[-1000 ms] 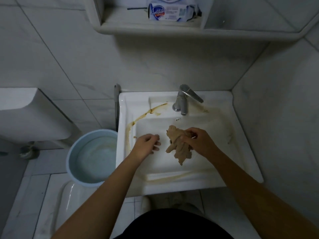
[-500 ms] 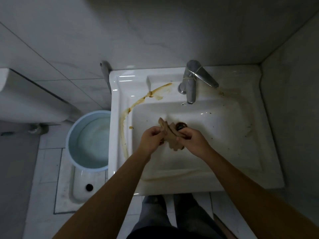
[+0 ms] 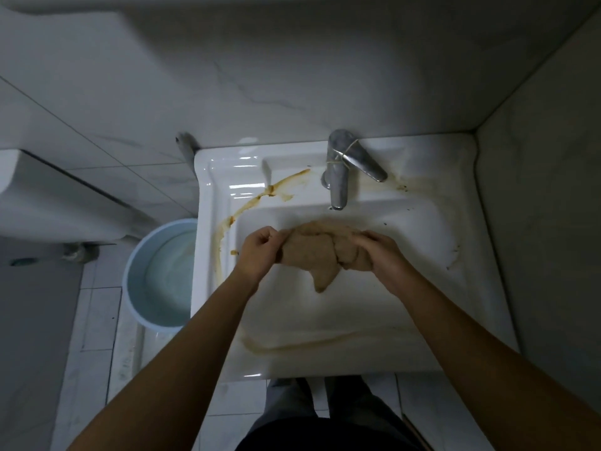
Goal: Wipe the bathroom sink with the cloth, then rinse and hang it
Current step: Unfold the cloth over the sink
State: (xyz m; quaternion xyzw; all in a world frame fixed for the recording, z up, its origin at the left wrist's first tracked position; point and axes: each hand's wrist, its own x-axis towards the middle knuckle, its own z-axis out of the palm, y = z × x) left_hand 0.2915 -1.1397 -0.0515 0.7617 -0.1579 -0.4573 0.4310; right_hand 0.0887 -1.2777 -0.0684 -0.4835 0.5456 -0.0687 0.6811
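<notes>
Both left hand point(image 3: 259, 253) and right hand point(image 3: 388, 257), fingers point(image 3: 275, 235) tight around cloth point(image 3: 312, 253), over sink point(image 3: 325, 359).

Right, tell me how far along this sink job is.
Done: nothing visibly. A brown streak marks the left rim of the sink, and a smear lines the basin front. In hand: the left hand and right hand hold the cloth spread above the basin, below the faucet, clear of both stains. Left: wipe the stains, rinse the cloth, hang it.
</notes>
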